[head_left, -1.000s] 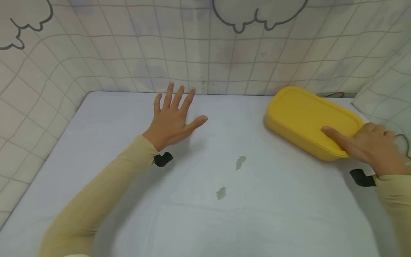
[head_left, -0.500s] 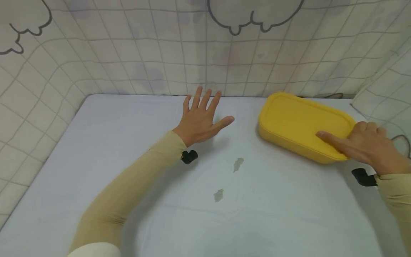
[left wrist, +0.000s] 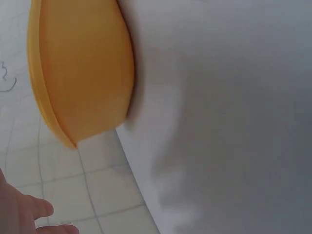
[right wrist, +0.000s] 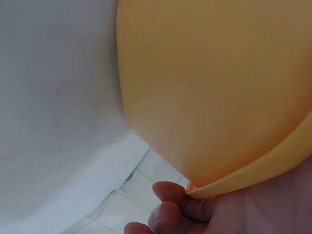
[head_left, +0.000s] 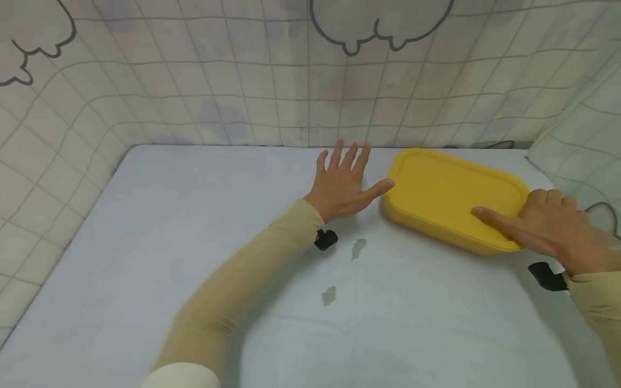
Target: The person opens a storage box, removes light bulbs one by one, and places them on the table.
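Observation:
An oblong yellow lidded box (head_left: pixel 451 196) with rounded corners lies at the back right of the white table (head_left: pixel 204 188). At its right end my right hand (head_left: pixel 555 231) grips it, thumb across the top and the other fingers at the far edge. In the right wrist view, the fingers of that hand (right wrist: pixel 253 209) curl at the rim of the yellow box (right wrist: pixel 204 87). My left hand (head_left: pixel 342 188) has its fingers spread, the thumb tip right at the box's left edge. The left wrist view shows the box's side (left wrist: pixel 87 63) beyond two fingertips (left wrist: pixel 41 207).
A white grid-patterned cloth (head_left: pixel 291 97) with cloud drawings stands behind and beside the table. Two grey patches mark the tabletop, one (head_left: pixel 359 249) near my left wrist. A thin dark cable (head_left: pixel 606 207) runs at the right.
My left hand has moved right across the table, fingers spread, up to the yellow box. The box and my right hand have shifted slightly left and toward me in the head view.

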A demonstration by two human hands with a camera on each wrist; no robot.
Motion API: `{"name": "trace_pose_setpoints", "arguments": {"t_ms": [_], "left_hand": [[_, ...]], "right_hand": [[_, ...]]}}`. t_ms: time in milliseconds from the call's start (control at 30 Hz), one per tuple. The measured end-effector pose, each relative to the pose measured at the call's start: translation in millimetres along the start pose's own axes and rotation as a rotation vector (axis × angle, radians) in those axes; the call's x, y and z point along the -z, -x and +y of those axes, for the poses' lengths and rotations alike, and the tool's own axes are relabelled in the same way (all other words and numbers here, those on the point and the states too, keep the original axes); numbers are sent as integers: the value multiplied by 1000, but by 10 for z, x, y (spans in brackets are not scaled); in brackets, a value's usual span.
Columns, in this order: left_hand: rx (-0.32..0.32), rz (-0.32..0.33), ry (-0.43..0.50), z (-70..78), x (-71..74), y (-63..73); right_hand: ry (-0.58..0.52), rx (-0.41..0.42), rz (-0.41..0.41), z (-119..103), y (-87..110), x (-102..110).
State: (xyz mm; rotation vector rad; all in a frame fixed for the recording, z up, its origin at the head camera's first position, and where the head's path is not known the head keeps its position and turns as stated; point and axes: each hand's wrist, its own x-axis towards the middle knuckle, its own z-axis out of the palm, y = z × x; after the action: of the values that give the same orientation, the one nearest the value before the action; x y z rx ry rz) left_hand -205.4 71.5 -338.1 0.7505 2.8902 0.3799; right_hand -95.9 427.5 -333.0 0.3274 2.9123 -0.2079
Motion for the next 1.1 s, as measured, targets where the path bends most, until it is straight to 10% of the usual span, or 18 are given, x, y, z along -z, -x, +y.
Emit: {"name": "trace_pose_setpoints", "arguments": {"t_ms": [500, 1100], "left_hand": [[31, -25, 68, 392, -172, -131], [-27, -84, -114, 332, -131, 55]], "right_hand": [[41, 66, 59, -177, 188, -40], [50, 150, 35, -268, 245, -111]]}}
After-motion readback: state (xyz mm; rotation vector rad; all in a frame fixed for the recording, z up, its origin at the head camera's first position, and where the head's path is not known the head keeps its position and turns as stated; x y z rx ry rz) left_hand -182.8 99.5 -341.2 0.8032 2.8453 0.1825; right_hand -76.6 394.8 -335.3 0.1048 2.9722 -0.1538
